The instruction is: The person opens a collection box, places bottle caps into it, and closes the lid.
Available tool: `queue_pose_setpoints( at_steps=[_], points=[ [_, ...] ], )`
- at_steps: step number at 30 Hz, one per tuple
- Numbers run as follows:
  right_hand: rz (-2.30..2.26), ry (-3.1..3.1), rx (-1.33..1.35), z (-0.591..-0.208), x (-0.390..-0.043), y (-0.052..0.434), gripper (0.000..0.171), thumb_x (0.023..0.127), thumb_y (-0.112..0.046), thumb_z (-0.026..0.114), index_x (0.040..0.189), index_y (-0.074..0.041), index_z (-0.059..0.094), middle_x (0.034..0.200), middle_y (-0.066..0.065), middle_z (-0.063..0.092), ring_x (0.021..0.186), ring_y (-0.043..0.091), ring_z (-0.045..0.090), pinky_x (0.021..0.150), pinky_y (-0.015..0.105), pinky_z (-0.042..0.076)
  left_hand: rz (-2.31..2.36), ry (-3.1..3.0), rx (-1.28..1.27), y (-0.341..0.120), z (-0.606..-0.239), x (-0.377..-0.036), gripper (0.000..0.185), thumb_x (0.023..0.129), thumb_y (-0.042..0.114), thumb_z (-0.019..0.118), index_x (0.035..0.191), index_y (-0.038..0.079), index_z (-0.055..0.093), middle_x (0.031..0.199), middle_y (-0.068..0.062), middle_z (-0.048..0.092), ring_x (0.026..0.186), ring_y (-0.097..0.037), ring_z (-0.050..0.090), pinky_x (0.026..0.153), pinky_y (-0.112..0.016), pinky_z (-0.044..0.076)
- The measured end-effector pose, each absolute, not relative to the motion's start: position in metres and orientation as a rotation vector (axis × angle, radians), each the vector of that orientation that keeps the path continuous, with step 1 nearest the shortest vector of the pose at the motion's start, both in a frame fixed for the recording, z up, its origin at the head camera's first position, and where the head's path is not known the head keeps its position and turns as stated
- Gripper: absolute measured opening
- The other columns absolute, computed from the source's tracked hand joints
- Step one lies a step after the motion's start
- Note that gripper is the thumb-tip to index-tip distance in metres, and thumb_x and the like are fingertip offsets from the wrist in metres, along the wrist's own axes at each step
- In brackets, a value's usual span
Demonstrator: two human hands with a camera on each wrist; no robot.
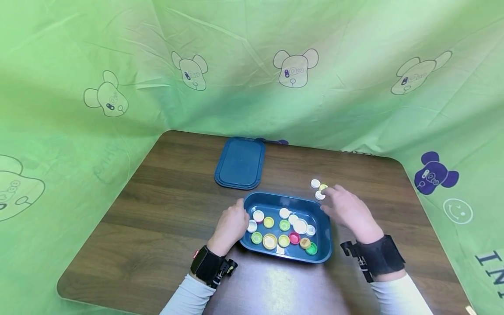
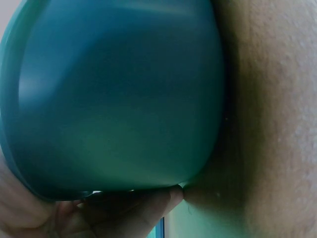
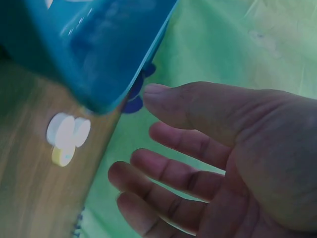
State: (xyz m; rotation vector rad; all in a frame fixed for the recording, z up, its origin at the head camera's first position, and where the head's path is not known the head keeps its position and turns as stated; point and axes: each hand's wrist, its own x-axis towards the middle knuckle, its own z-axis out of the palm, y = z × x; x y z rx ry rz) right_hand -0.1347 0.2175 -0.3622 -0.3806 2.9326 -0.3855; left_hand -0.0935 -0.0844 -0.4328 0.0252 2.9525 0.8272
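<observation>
A blue rectangular tray (image 1: 291, 258) holds several bottle caps in white, yellow, green, red and tan. My left hand (image 1: 232, 223) grips its left rim; in the left wrist view the fingers (image 2: 143, 210) lie along the outer wall of the tray (image 2: 119, 99). Beyond the tray's right end hovers my right hand (image 1: 348, 210), fingers spread and loosely bent, holding nothing. Just past its fingertips, white caps (image 1: 315, 183) and a yellow cap (image 1: 323, 187) lie on the table. The right wrist view shows the open right hand (image 3: 213, 153) with a white cap (image 3: 60, 130) off to its left.
A flat blue lid (image 1: 241, 164) lies on the wooden table (image 1: 157, 210) behind the tray. Green printed cloth (image 1: 244, 87) hangs around the table's back and sides. Black bands with small cameras (image 1: 378, 258) are strapped to both wrists.
</observation>
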Motion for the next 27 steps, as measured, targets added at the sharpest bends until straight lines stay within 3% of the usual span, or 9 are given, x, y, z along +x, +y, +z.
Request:
queue_pose_setpoints(
  at_steps=[10, 16, 27],
  points=[
    [-0.412, 2.913, -0.334, -0.379, -0.164, 0.241, 0.046, 0.093, -0.019, 0.070, 0.131, 0.005, 0.060, 0.124, 0.030, 0.061, 0.115, 0.049, 0.058, 0.092, 0.063, 0.048, 0.834, 2.925, -0.016, -0.084, -0.436, -0.095, 0.042, 0.101, 0.011, 0.053, 0.137, -0.010, 0.051, 0.116, -0.028, 0.068, 0.096, -0.039, 0.070, 0.081, -0.051, 0.058],
    [-0.426, 2.931, -0.295, -0.391, -0.179, 0.247, 0.045, 0.093, -0.021, 0.070, 0.128, 0.006, 0.061, 0.121, 0.029, 0.060, 0.109, 0.047, 0.060, 0.086, 0.061, 0.050, 0.839, 2.903, -0.039, -0.083, -0.437, -0.095, 0.043, 0.102, 0.013, 0.053, 0.138, -0.009, 0.050, 0.120, -0.028, 0.066, 0.101, -0.039, 0.070, 0.084, -0.051, 0.058],
    [-0.446, 2.917, -0.240, -0.416, -0.203, 0.251, 0.043, 0.094, -0.021, 0.066, 0.126, 0.008, 0.061, 0.117, 0.028, 0.060, 0.106, 0.044, 0.060, 0.086, 0.059, 0.050, 0.835, 2.936, -0.002, -0.084, -0.436, -0.093, 0.040, 0.101, 0.011, 0.054, 0.135, -0.010, 0.052, 0.111, -0.028, 0.068, 0.091, -0.039, 0.071, 0.077, -0.051, 0.059]
  ],
)
